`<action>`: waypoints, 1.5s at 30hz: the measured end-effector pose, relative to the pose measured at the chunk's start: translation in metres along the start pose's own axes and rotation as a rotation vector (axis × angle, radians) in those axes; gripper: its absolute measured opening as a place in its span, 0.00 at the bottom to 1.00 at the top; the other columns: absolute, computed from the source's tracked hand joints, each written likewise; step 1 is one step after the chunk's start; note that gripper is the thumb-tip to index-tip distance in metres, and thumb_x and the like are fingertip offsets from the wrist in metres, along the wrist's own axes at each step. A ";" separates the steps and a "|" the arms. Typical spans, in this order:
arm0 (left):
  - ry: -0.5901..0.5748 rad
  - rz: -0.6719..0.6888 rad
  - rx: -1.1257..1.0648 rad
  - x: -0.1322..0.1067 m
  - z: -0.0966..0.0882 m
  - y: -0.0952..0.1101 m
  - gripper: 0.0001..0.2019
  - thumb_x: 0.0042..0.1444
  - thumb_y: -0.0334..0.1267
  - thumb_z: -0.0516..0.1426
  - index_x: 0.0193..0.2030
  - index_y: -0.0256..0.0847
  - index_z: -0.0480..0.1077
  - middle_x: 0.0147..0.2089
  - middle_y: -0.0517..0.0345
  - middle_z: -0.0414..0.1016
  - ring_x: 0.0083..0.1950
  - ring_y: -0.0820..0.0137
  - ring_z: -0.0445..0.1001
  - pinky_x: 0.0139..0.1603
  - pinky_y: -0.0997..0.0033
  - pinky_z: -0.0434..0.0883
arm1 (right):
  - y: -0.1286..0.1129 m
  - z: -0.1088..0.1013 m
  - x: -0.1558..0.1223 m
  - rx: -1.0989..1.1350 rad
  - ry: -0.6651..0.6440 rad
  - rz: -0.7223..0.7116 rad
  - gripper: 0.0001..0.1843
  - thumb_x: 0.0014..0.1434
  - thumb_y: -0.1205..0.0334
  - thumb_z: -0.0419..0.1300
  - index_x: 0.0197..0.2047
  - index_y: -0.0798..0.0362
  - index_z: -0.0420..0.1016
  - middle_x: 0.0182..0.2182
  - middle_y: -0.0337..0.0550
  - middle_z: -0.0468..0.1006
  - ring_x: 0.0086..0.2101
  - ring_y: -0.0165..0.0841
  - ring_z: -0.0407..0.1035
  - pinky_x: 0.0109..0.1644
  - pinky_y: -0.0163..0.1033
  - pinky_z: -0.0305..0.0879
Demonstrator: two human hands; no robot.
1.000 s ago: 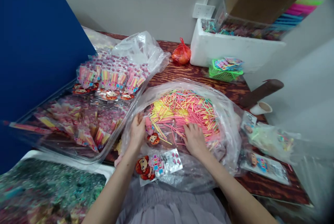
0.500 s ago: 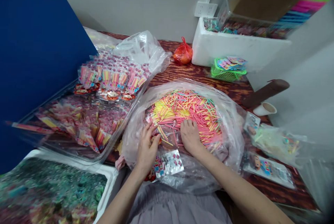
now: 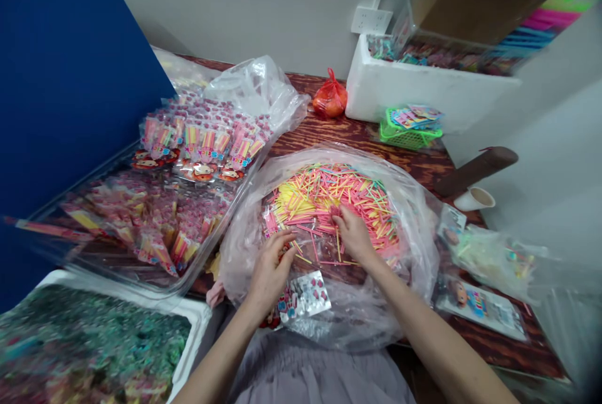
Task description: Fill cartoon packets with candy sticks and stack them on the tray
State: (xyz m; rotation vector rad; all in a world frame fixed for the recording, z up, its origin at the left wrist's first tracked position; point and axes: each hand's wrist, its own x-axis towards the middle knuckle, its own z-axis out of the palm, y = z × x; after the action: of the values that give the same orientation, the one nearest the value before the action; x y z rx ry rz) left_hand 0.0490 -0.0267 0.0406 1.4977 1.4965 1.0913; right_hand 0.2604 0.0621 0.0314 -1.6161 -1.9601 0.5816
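A large clear plastic bag (image 3: 418,247) lies spread open before me, with a heap of thin pink, yellow and green sticks (image 3: 324,181) inside. My right hand (image 3: 355,234) is at the near edge of the heap, its fingers pinched on a few pink sticks seen nearly end-on. My left hand (image 3: 271,269) is bent around a small clear packet (image 3: 269,221) with pink contents; part of a printed cartoon shows between thumb and fingers. Below that hand, silver printed packets (image 3: 314,294) lie on the bag's near side.
Left is a clear tub (image 3: 188,278) of filled packets (image 3: 202,143), above a white foam box (image 3: 200,316). Behind are a red bag of round things (image 3: 330,100), a green basket (image 3: 409,137) and another foam box (image 3: 423,87). A paper cup (image 3: 475,199) stands right.
My right hand has lifted and shifted slightly right, its fingers now pinched with pink sticks at the tips. My left hand has moved a little, its fingers closer together around the packet.
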 end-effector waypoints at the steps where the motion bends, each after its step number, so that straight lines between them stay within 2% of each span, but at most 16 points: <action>1: -0.019 0.004 0.006 0.002 0.001 0.001 0.10 0.62 0.37 0.54 0.47 0.42 0.74 0.56 0.50 0.72 0.60 0.61 0.69 0.62 0.55 0.63 | 0.000 -0.002 0.002 0.093 0.010 0.016 0.09 0.62 0.62 0.51 0.29 0.49 0.61 0.24 0.39 0.71 0.27 0.36 0.64 0.32 0.39 0.54; 6: -0.077 0.026 0.040 0.008 0.012 0.009 0.10 0.61 0.36 0.54 0.47 0.43 0.74 0.56 0.51 0.73 0.59 0.61 0.69 0.61 0.56 0.63 | 0.000 -0.010 -0.001 0.490 0.118 0.119 0.08 0.60 0.58 0.53 0.30 0.49 0.63 0.25 0.36 0.73 0.30 0.35 0.68 0.38 0.39 0.61; 9: -0.099 0.052 0.050 0.009 0.018 0.013 0.10 0.62 0.37 0.54 0.48 0.43 0.73 0.55 0.52 0.73 0.59 0.62 0.69 0.61 0.56 0.64 | -0.005 -0.013 -0.018 0.668 0.265 0.168 0.06 0.62 0.57 0.53 0.35 0.50 0.65 0.27 0.36 0.75 0.31 0.34 0.70 0.43 0.40 0.63; 11: -0.103 0.053 0.044 0.008 0.021 0.015 0.11 0.63 0.38 0.53 0.50 0.43 0.72 0.54 0.51 0.74 0.58 0.62 0.70 0.60 0.56 0.65 | -0.009 -0.011 -0.035 0.689 0.317 0.168 0.07 0.63 0.57 0.53 0.37 0.50 0.67 0.29 0.37 0.77 0.33 0.34 0.71 0.45 0.40 0.64; 15: -0.094 0.041 0.037 0.000 0.029 0.024 0.17 0.65 0.41 0.52 0.59 0.43 0.65 0.59 0.49 0.71 0.60 0.61 0.69 0.61 0.55 0.66 | -0.009 0.010 -0.071 0.677 0.174 0.213 0.08 0.64 0.57 0.53 0.42 0.49 0.69 0.34 0.41 0.79 0.36 0.35 0.73 0.45 0.40 0.66; 17: -0.108 0.126 0.083 -0.005 0.035 0.030 0.22 0.66 0.40 0.51 0.66 0.44 0.57 0.66 0.47 0.64 0.66 0.60 0.62 0.65 0.53 0.61 | -0.004 0.024 -0.083 0.708 0.120 0.245 0.08 0.63 0.55 0.54 0.39 0.50 0.70 0.33 0.41 0.78 0.36 0.36 0.73 0.43 0.40 0.67; 19: -0.151 0.279 0.166 -0.009 0.043 0.035 0.29 0.66 0.38 0.50 0.71 0.43 0.46 0.72 0.46 0.52 0.72 0.60 0.51 0.69 0.52 0.55 | 0.001 0.035 -0.092 0.738 0.102 0.223 0.10 0.62 0.52 0.55 0.38 0.50 0.70 0.34 0.42 0.77 0.37 0.37 0.72 0.44 0.40 0.68; 22: -0.289 0.481 0.333 -0.013 0.056 0.038 0.33 0.66 0.38 0.49 0.73 0.41 0.37 0.75 0.46 0.43 0.75 0.59 0.42 0.72 0.48 0.47 | 0.007 0.045 -0.100 0.806 0.113 0.111 0.18 0.61 0.46 0.55 0.45 0.49 0.71 0.41 0.46 0.77 0.45 0.41 0.71 0.51 0.43 0.67; 24: -0.387 0.536 0.430 -0.014 0.062 0.036 0.33 0.66 0.40 0.50 0.73 0.42 0.39 0.74 0.46 0.46 0.74 0.58 0.44 0.72 0.46 0.45 | 0.009 0.048 -0.103 0.822 0.109 0.074 0.21 0.61 0.45 0.55 0.50 0.49 0.70 0.46 0.48 0.76 0.49 0.43 0.69 0.54 0.45 0.65; 26: -0.411 0.542 0.467 -0.016 0.060 0.032 0.30 0.66 0.40 0.49 0.72 0.43 0.43 0.73 0.47 0.50 0.74 0.59 0.47 0.71 0.45 0.47 | 0.008 0.046 -0.103 0.798 0.086 0.086 0.19 0.62 0.48 0.55 0.50 0.49 0.71 0.46 0.48 0.76 0.48 0.42 0.70 0.54 0.46 0.65; 29: -0.300 0.478 0.453 -0.021 0.044 0.023 0.25 0.67 0.39 0.48 0.69 0.41 0.51 0.69 0.45 0.58 0.69 0.60 0.55 0.66 0.51 0.58 | 0.006 0.040 -0.101 0.768 0.036 0.130 0.12 0.63 0.53 0.54 0.43 0.49 0.74 0.40 0.44 0.77 0.42 0.39 0.72 0.49 0.43 0.67; 31: -0.228 0.387 0.507 -0.026 0.029 0.015 0.18 0.67 0.38 0.48 0.61 0.40 0.63 0.59 0.45 0.69 0.61 0.59 0.65 0.59 0.53 0.65 | 0.005 0.036 -0.098 0.761 0.016 0.148 0.08 0.63 0.57 0.55 0.38 0.49 0.74 0.35 0.41 0.76 0.38 0.37 0.72 0.45 0.40 0.67; 33: -0.237 0.296 0.624 -0.031 0.017 0.007 0.12 0.64 0.40 0.52 0.51 0.40 0.70 0.48 0.47 0.73 0.51 0.57 0.69 0.52 0.53 0.67 | 0.004 0.035 -0.097 0.761 0.012 0.153 0.07 0.63 0.59 0.56 0.36 0.49 0.73 0.33 0.40 0.76 0.36 0.35 0.71 0.42 0.38 0.66; 37: -0.320 0.259 0.744 -0.041 0.010 -0.010 0.15 0.57 0.43 0.61 0.49 0.42 0.70 0.47 0.49 0.71 0.50 0.54 0.67 0.51 0.51 0.66 | 0.003 0.034 -0.097 0.765 0.010 0.151 0.06 0.62 0.62 0.56 0.36 0.50 0.73 0.33 0.40 0.76 0.36 0.35 0.72 0.43 0.37 0.66; 42: -0.207 0.277 0.611 -0.043 0.015 -0.023 0.04 0.61 0.37 0.56 0.39 0.40 0.70 0.42 0.50 0.71 0.46 0.59 0.68 0.46 0.59 0.67 | -0.001 0.030 -0.099 0.741 0.022 0.139 0.06 0.62 0.63 0.56 0.36 0.50 0.74 0.33 0.40 0.77 0.37 0.35 0.72 0.44 0.38 0.65; 45: -0.157 0.300 0.508 -0.041 0.015 -0.025 0.09 0.64 0.34 0.51 0.33 0.40 0.68 0.35 0.53 0.70 0.40 0.63 0.68 0.40 0.65 0.67 | -0.001 0.029 -0.099 0.737 0.022 0.145 0.06 0.61 0.61 0.56 0.37 0.50 0.74 0.33 0.40 0.77 0.37 0.35 0.72 0.43 0.38 0.65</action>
State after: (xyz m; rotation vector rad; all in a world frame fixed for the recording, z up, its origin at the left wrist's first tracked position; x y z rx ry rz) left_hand 0.0554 -0.0651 0.0092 2.1608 1.5409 0.7573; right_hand 0.2558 -0.0352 -0.0030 -1.2699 -1.3624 1.1686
